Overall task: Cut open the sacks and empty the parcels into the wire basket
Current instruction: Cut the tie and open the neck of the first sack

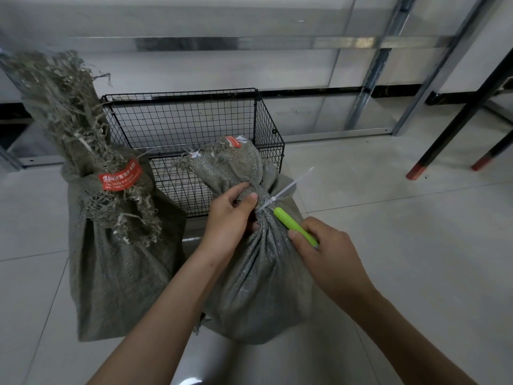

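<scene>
Two grey-green woven plastic sacks stand on the pale tiled floor, both right in front of the black wire basket (180, 93). The left-front sack (122, 262) is tied shut, its frayed top rising past the basket's left corner, with a red label (120, 177) at its neck. The sack in front of the basket's right half (263, 290) leans its gathered top, bearing a second red label (232, 141), against the basket's front wall. A white cable tie (277, 196) cinches this neck, its loose tail pointing up and away from the basket's right side.

The left hand (230, 218) has its grip closed round the bunched neck, the thumb lying just above the tie. The right hand (330, 251) has its grip closed on a bright green plastic cutter (294, 226), whose tip touches the sack just beside the tie; the blade itself cannot be made out. No parcels show through the basket's mesh. Well to the basket's right stand black metal legs with red feet (416, 171).
</scene>
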